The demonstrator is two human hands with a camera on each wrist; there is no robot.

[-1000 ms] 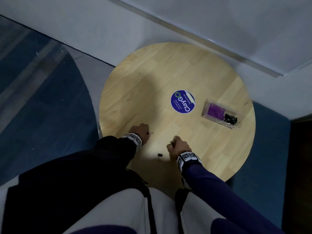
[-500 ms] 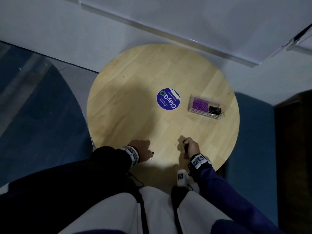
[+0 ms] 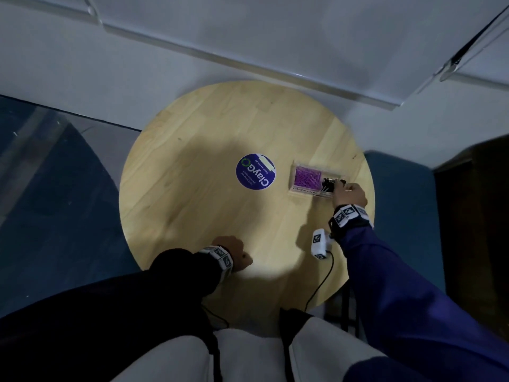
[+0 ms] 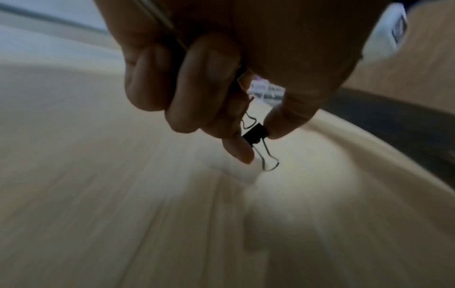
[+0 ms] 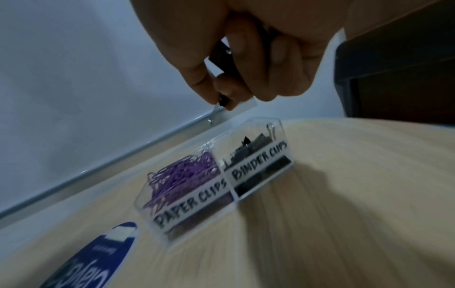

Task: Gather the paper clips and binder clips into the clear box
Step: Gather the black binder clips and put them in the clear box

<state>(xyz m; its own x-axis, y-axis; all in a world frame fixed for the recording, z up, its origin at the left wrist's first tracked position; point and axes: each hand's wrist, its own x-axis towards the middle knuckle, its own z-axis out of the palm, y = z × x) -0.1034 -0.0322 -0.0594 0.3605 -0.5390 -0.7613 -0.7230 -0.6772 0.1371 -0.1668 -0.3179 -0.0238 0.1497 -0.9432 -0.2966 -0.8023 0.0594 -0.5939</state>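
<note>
The right hand (image 5: 248, 50) pinches a black binder clip (image 5: 222, 101) just above the clear box (image 5: 216, 181), lettered "PAPER CLIPS" and "BINDER CLIPS". The left hand (image 4: 221, 64) pinches another binder clip (image 4: 256, 134); a "ClayGo" sticker (image 3: 256, 172) lies between the hands

The clear box (image 5: 246, 187) carries two handwritten black labels on white strips along its front wall. The strip before the purple paper clips (image 5: 182, 175) reads "PAPER CLIPS"; the strip before the black binder clips (image 5: 253, 146) reads "BINDER CLIPS". A round blue sticker (image 3: 255, 172) on the desk (image 3: 192, 216) reads "ClayGO"; its smaller lines are illegible.
</note>
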